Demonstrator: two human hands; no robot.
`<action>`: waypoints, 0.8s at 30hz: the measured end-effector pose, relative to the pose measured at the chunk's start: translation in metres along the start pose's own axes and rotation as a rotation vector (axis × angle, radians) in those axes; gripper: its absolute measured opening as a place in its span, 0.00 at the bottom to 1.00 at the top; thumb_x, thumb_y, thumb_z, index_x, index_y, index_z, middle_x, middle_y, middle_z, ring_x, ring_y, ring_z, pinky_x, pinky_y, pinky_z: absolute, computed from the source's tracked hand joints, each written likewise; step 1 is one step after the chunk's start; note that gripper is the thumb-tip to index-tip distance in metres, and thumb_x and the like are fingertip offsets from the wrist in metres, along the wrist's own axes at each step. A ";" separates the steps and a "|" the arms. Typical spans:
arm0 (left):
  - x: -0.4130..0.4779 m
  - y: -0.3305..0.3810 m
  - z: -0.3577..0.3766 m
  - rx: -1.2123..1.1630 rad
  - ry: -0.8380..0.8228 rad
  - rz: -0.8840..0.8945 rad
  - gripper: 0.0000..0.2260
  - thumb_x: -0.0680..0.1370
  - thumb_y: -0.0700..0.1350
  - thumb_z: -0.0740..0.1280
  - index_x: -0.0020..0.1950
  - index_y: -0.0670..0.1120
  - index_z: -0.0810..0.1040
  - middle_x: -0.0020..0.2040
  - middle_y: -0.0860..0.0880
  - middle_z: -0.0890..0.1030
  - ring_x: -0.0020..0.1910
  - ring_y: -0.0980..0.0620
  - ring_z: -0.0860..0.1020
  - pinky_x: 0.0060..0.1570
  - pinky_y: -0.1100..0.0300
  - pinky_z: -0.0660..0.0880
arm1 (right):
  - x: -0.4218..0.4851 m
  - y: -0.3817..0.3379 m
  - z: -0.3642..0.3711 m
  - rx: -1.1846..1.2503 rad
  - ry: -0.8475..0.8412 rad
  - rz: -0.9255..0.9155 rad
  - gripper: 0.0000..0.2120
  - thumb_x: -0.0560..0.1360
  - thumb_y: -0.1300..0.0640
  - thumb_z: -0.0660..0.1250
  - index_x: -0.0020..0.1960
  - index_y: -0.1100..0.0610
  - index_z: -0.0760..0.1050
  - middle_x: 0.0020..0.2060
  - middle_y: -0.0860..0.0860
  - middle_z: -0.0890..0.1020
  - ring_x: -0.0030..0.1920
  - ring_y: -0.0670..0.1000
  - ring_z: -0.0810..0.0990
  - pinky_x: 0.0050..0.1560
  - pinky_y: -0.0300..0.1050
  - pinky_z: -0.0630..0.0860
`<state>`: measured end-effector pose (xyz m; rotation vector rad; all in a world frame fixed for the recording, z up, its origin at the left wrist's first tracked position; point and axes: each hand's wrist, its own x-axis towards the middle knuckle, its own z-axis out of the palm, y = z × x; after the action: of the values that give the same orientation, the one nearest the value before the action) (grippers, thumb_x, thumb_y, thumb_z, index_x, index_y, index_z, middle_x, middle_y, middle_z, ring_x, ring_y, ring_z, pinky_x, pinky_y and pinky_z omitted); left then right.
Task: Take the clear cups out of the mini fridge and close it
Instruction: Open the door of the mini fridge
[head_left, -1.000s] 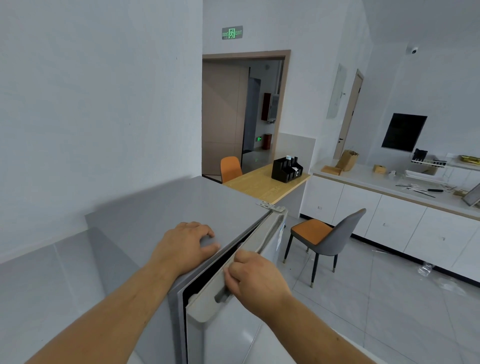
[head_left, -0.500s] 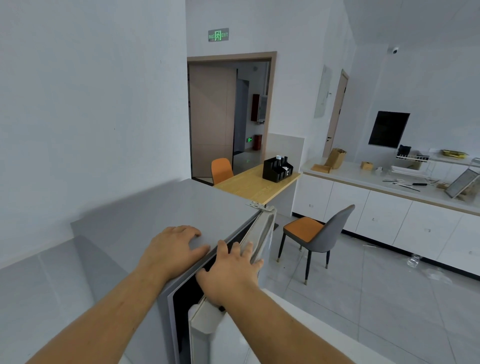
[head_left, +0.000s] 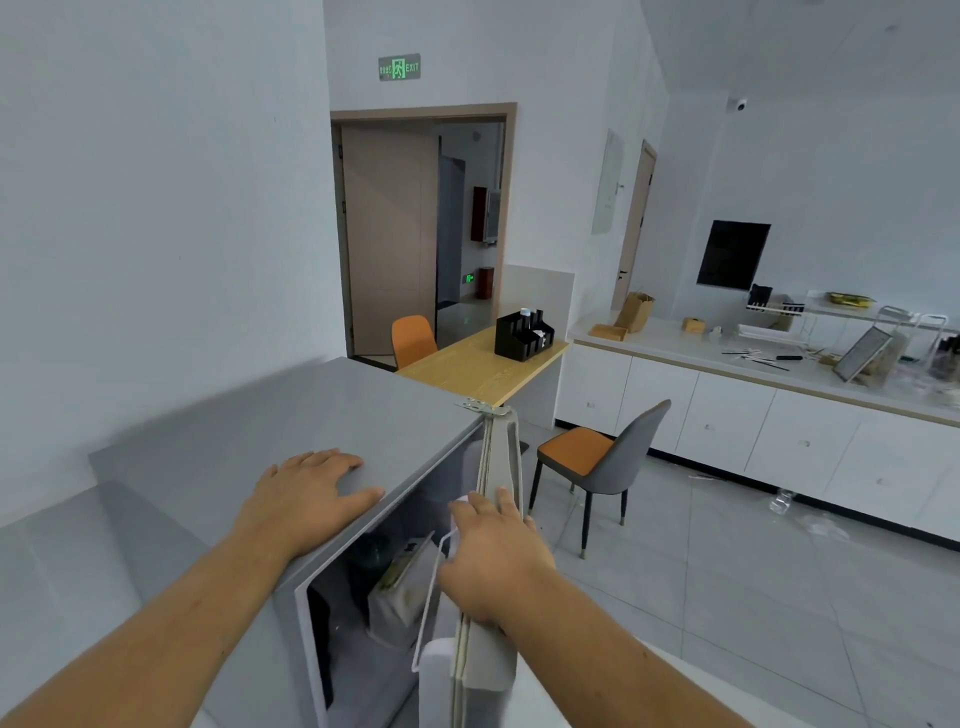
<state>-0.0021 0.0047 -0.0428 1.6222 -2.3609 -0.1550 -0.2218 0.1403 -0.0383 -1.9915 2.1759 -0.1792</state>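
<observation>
At lower centre, the mini fridge (head_left: 291, 415) stands open; the left hand (head_left: 306, 496) lies flat on its top, the right hand (head_left: 491, 558) grips the door (head_left: 498, 478). Cartons (head_left: 402, 587) crowd the dim interior; no clear cups are discernible. A grey chair (head_left: 602, 462) stands just beyond the door.

Mini fridge (head_left: 363, 421) interior (mostly dark) shows no recognizable clear cups.

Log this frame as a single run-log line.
phase: opening mini fridge | door: wide open | left hand: flat on top | right hand: on door edge | clear cups: not discernible
</observation>
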 end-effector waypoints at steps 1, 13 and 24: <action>-0.001 0.001 0.000 0.000 0.007 0.003 0.35 0.74 0.76 0.53 0.75 0.61 0.70 0.78 0.54 0.70 0.76 0.48 0.68 0.75 0.42 0.64 | -0.004 0.008 -0.002 0.021 0.007 -0.006 0.36 0.79 0.53 0.62 0.83 0.48 0.49 0.83 0.51 0.52 0.82 0.58 0.42 0.79 0.66 0.49; -0.012 0.012 0.005 -0.016 0.096 0.130 0.22 0.78 0.69 0.62 0.66 0.60 0.78 0.67 0.58 0.79 0.65 0.51 0.74 0.62 0.50 0.74 | -0.042 0.094 -0.014 -0.123 0.161 0.156 0.16 0.78 0.50 0.62 0.65 0.53 0.69 0.60 0.54 0.76 0.50 0.59 0.81 0.42 0.51 0.78; -0.025 0.020 0.004 -0.033 0.117 0.130 0.17 0.80 0.58 0.65 0.67 0.56 0.79 0.66 0.56 0.80 0.62 0.52 0.76 0.62 0.52 0.77 | -0.054 0.169 -0.021 -0.163 0.259 0.208 0.15 0.79 0.41 0.60 0.62 0.44 0.68 0.44 0.48 0.76 0.39 0.51 0.76 0.36 0.47 0.76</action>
<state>-0.0125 0.0348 -0.0459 1.4181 -2.3522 -0.0703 -0.3862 0.2085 -0.0506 -1.8946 2.6209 -0.2498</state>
